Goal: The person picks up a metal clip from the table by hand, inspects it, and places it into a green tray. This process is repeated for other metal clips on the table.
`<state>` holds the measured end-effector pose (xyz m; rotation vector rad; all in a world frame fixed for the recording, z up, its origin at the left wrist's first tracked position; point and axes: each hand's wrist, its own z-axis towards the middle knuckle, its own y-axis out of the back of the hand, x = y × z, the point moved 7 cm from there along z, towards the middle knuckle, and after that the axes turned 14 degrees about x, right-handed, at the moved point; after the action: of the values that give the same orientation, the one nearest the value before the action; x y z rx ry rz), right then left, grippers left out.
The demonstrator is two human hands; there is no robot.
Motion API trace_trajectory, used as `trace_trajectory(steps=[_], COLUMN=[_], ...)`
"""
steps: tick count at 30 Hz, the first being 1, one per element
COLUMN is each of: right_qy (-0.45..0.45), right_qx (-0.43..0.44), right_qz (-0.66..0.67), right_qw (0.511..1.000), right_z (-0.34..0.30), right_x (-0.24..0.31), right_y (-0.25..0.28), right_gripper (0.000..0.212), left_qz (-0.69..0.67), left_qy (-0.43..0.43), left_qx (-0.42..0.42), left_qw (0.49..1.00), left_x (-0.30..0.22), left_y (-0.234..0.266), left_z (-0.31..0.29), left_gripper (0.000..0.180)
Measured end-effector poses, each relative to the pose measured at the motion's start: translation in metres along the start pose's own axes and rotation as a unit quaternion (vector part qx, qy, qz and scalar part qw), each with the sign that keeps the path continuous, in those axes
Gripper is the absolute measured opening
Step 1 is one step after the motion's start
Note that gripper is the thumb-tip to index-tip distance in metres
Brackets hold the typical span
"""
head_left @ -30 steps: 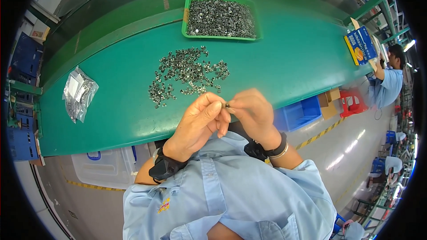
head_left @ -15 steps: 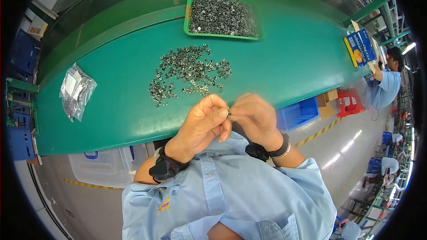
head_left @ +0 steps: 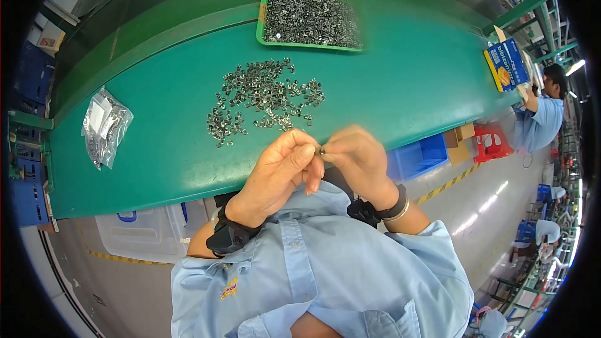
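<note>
A tiny dark, shiny metal piece [head_left: 321,151] is between the fingertips of my two hands, just off the table's near edge. My left hand [head_left: 280,174] pinches it from the left with thumb and forefinger, the other fingers curled. On its other side the fingertips of my right hand [head_left: 361,161] are closed together on it; that hand is slightly blurred. The piece is too small to tell its exact shape. Just beyond my hands a loose heap of small silvery metal parts [head_left: 266,92] is spread on the green tabletop [head_left: 400,87].
A green tray [head_left: 261,22] full of similar parts stands at the back. To the left lies a clear plastic bag [head_left: 107,128] of parts. Below the table are a blue bin [head_left: 418,159] and a clear lidded box [head_left: 141,235]. A red stool [head_left: 491,144] and a co-worker [head_left: 541,122] are at right.
Both hands stay together at nearly the same spot. My right hand has turned slightly, and the small metal piece shows more clearly between the fingertips. The view has shifted a little.
</note>
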<state>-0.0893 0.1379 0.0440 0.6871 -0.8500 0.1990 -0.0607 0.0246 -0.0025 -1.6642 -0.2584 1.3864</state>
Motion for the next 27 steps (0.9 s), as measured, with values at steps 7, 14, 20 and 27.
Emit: trace_trajectory(steps=[7,14,20,27], right_qy=[-0.025,-0.040,-0.138,-0.102], right_qx=[-0.011,-0.015,-0.026,0.059], right_qz=[0.020,-0.027,-0.103,-0.143], right_qw=[0.999,0.999,0.985,0.983], right_z=[-0.002,0.012,0.088,0.119], right_x=[-0.006,-0.008,-0.056,-0.090], right_y=[-0.001,0.009,0.067,0.067], right_gripper=[0.015,0.013,0.009,0.013], left_qz=[0.009,0.024,-0.022,-0.052], left_qy=[0.000,-0.011,-0.032,-0.025], left_qx=[-0.005,-0.012,-0.001,0.037], left_qw=[1.000,1.000,0.999,0.998], left_x=[0.002,-0.003,-0.009,-0.008], left_y=[0.001,0.009,0.020,0.020], left_z=[0.002,0.007,0.003,0.003], left_gripper=[0.016,0.016,0.017,0.017])
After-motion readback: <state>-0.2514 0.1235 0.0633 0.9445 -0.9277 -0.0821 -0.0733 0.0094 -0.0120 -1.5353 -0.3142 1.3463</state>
